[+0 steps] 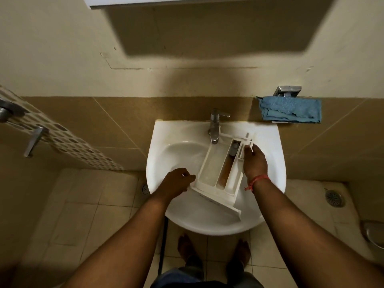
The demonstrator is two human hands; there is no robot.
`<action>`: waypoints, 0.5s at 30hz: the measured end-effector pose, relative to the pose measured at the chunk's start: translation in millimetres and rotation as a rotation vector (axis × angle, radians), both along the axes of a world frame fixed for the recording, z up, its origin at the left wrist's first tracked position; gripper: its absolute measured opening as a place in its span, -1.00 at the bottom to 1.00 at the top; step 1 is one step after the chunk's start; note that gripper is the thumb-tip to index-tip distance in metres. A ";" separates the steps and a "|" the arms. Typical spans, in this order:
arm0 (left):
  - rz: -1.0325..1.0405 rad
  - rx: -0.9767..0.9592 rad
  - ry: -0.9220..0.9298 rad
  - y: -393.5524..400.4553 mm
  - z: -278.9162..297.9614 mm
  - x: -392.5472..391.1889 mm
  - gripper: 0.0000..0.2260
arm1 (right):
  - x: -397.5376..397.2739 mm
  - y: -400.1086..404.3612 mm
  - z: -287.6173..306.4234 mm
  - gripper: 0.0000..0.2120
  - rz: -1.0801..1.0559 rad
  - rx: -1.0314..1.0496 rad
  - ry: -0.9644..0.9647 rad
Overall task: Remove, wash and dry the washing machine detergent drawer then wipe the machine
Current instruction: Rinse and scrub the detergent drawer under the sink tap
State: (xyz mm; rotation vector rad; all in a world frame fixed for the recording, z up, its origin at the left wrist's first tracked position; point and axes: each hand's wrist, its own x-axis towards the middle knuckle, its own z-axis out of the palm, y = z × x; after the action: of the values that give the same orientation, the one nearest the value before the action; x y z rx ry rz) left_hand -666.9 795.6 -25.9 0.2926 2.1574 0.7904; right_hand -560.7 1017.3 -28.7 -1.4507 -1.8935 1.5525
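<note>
Dim, warm-toned overall, lit from above and behind. Broad soft shadow across the wall; brightest on the white sink. Bowed at the edges, perhaps slightly soft.

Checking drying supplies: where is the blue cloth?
Head view: the blue cloth lies on a wall shelf right of the tap, above the sink's back right corner.

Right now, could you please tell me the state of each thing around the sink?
Drawer: out of the machine, tilted over the sink, brownish residue in the middle compartment.
Tap: flow not clear.
Blue cloth: folded, on the wall holder, unused.
Left hand: gripping the drawer's front corner.
Right hand: holding the drawer's far end.
</note>
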 end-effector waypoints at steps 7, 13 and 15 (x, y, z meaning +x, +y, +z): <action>-0.152 -0.095 -0.240 20.3 15.2 -8.8 -0.59 | -11.2 -23.4 -5.1 -0.62 0.175 0.038 -0.052; 0.095 0.043 -0.069 34.4 -0.7 -1.7 -0.63 | -33.1 -24.2 -8.8 -0.60 0.247 -0.082 -0.004; 0.153 0.078 -0.106 38.1 -6.6 -1.2 -0.63 | -40.4 -16.2 -9.0 -0.62 0.256 -0.130 0.006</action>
State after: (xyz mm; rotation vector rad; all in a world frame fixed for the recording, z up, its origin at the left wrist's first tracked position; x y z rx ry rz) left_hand -668.0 833.7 -32.6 0.1236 2.0704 0.9565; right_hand -601.2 1001.1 -37.7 -1.2909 -2.0763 1.8221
